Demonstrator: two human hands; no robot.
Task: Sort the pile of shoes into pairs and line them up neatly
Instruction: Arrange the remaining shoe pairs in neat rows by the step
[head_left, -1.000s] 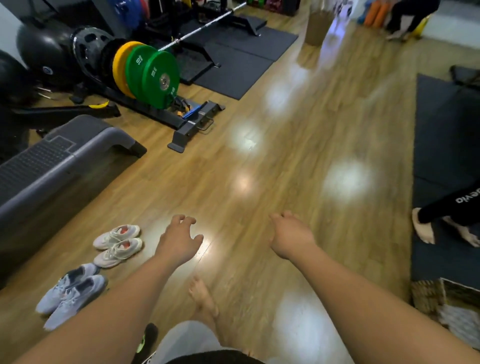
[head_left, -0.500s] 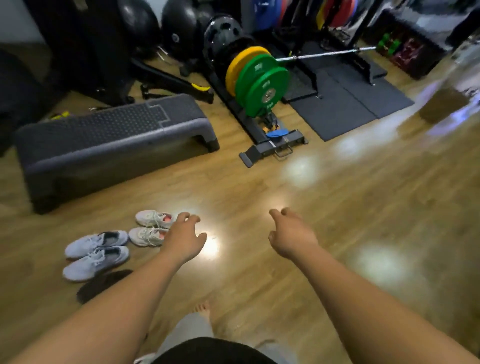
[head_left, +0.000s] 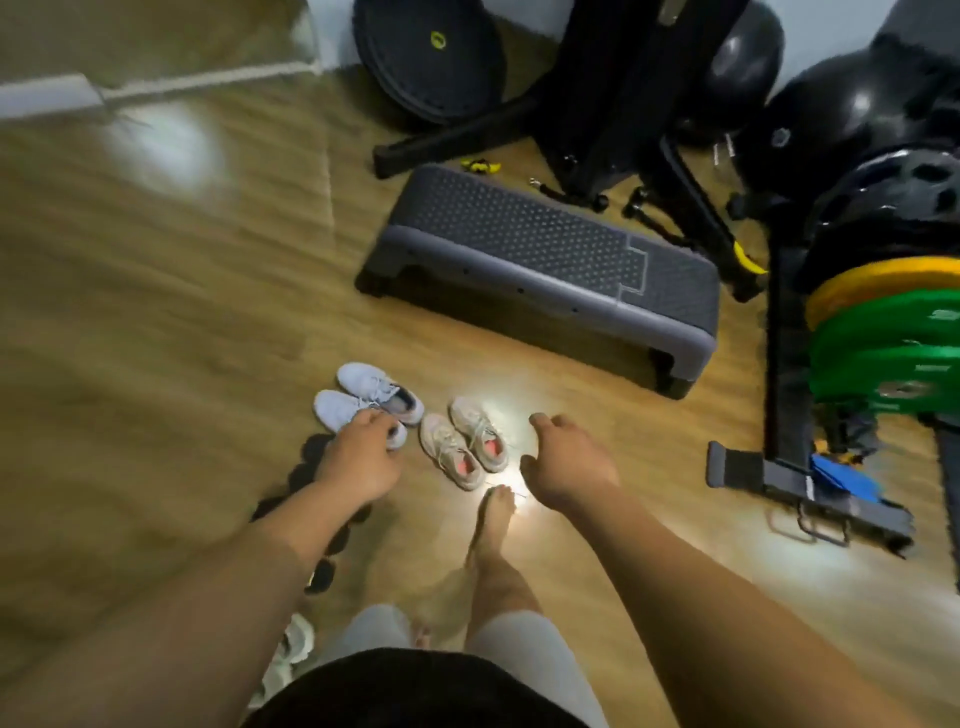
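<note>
Two pairs of shoes stand side by side on the wooden floor. The pale lavender pair (head_left: 363, 396) lies to the left, the cream pair with pink insoles (head_left: 465, 441) to its right. My left hand (head_left: 361, 457) hangs over the heel of the nearer lavender shoe, fingers loosely curled, holding nothing that I can see. My right hand (head_left: 563, 460) hovers just right of the cream pair, relaxed and empty. Dark shoes (head_left: 317, 499) lie blurred under my left forearm. A whitish shoe (head_left: 291, 649) shows near my left knee.
A grey aerobic step (head_left: 545, 270) sits just beyond the shoes. To the right stands a barbell rack with yellow and green plates (head_left: 883, 343). Black exercise balls (head_left: 852, 114) and a machine base fill the back right. My bare foot (head_left: 496, 514) is beside the cream pair.
The view has swung left and down. Both hands have come closer to the shoes; my left hand now covers the lavender pair's near heel.
</note>
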